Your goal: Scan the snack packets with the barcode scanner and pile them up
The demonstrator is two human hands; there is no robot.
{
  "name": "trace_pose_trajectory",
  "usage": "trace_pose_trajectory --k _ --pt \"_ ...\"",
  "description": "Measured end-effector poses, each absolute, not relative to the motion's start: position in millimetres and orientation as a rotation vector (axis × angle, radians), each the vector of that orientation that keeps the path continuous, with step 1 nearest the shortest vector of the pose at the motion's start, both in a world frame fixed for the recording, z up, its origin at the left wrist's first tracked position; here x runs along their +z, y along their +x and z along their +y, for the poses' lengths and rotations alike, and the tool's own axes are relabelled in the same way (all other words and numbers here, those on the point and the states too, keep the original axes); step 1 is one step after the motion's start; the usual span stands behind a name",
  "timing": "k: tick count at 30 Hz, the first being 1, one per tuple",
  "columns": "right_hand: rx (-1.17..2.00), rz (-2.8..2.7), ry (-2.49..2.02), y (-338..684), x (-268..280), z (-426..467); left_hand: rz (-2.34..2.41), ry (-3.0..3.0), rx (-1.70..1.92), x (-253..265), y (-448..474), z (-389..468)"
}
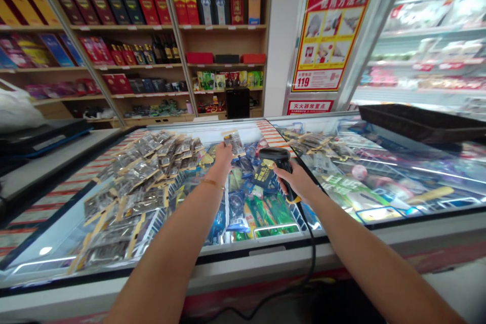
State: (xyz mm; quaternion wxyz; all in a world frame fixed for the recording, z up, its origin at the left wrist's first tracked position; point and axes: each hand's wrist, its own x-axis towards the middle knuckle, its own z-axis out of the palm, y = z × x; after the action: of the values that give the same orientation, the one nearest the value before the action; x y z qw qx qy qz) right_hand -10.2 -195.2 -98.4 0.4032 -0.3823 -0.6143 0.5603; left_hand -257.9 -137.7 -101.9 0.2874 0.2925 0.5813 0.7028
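Note:
My left hand (224,156) pinches the edge of a small flat clear packet (235,143) with a label, held over the freezer's glass top. In my right hand (292,179) is a black barcode scanner (274,154) with yellow trim, its head pointing left toward the packet. A black cable (312,243) runs down from the scanner's handle. To the left, a large heap of similar packets (140,167) with tan edges lies on the glass. A smaller pile of packets (319,143) rests beyond my right hand.
Under the glass of the chest freezer (228,258) lie colourful frozen goods. A black tray (417,121) sits at the right. Shelves of boxed goods (114,5) stand behind, beside a red poster (334,25) and a lit cooler (429,50). The cable hangs over the freezer's front edge.

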Motion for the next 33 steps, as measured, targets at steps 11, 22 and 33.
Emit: trace_pose_trajectory --k 11,22,33 --pt "1.392 -1.728 -0.971 -9.9 -99.0 -200.5 1.482 0.859 1.771 -124.5 -249.6 -144.0" --pt "1.374 -1.743 -0.99 -8.9 -100.2 -199.6 1.444 0.88 1.769 -125.6 -248.8 -142.6" --pt "1.429 -1.58 -0.99 -5.9 -91.9 -197.0 1.468 0.819 1.74 -112.5 -241.0 -152.3"
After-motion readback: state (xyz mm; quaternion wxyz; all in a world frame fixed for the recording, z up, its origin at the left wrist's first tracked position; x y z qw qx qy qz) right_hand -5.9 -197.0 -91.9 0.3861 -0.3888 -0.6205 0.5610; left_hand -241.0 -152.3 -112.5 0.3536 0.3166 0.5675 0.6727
